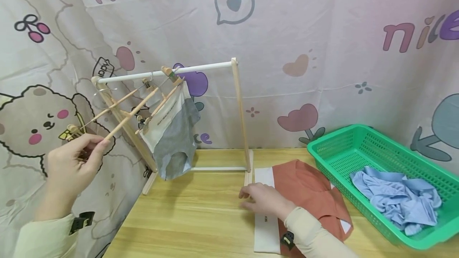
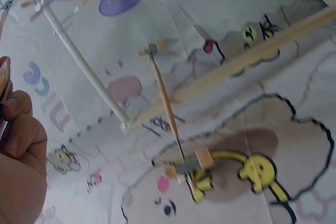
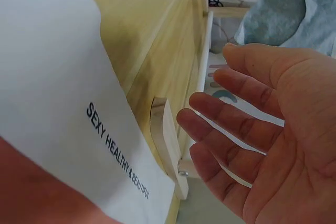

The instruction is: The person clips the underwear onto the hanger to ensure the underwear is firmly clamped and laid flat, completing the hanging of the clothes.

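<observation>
My left hand (image 1: 73, 164) pinches the near end of a thin wooden hanger bar (image 1: 130, 115) between thumb and fingers, in front of the rack. Grey underwear with a white waistband (image 1: 175, 134) hangs from a clip hanger (image 1: 163, 104) just right of that bar. Another wooden clip hanger (image 2: 167, 98) hangs behind, its clips bare in the left wrist view. Over the white waistband of the rust-red underwear (image 1: 305, 184) hovers my right hand (image 1: 267, 200). In the right wrist view its fingers (image 3: 231, 119) are spread and relaxed, with nothing in them.
A wooden rack with a white top rail (image 1: 204, 67) stands at the back left of the wooden table (image 1: 186, 226). To the right sits a green plastic basket (image 1: 333, 176) with crumpled light-blue cloth (image 1: 398, 198) inside. A printed curtain (image 1: 269, 31) hangs behind.
</observation>
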`<state>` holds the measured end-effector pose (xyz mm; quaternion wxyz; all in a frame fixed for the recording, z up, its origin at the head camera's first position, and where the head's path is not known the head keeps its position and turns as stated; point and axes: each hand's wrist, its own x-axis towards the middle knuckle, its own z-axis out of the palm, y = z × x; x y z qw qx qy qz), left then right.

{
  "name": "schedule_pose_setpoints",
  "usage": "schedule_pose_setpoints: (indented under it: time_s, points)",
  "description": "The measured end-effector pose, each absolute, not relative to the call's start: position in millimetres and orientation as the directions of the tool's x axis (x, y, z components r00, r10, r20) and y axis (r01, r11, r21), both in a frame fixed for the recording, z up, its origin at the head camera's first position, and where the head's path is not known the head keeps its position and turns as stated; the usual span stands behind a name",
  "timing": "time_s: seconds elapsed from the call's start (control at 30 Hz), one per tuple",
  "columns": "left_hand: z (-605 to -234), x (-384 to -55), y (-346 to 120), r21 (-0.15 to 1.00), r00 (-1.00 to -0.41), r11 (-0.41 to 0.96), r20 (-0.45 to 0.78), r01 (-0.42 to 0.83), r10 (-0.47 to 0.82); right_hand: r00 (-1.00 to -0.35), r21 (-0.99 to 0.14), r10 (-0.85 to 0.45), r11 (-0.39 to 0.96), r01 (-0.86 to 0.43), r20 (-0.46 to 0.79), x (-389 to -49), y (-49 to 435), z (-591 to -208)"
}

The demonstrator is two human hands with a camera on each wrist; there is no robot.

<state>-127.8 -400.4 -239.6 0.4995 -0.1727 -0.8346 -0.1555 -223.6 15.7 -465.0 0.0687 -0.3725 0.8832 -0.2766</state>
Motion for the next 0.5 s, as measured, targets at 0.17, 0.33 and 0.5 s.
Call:
schedule_pose_setpoints:
  time_s: [0.17,0.33,0.5]
  points:
    - [-245.5,-140.2,-385.5,0.045,-0.438,0.864,0.874,0.501,0.209,-0.715,-0.564,-0.694,0.557,-0.610,0.088,-224.9,22.8,-465.5]
    - [-253.6,-151.8,-366.9,0.040,-0.456,0.817,0.845,0.576,0.280,-0.720,-0.576,-0.687,0.553,-0.602,0.094,-225.3,30.7,-465.6]
    - [-265.7,-160.0,-342.9,0.073,-0.500,0.770,0.798,0.633,0.336,-0.735,-0.561,-0.672,0.575,-0.595,0.091,-225.6,39.6,-466.2]
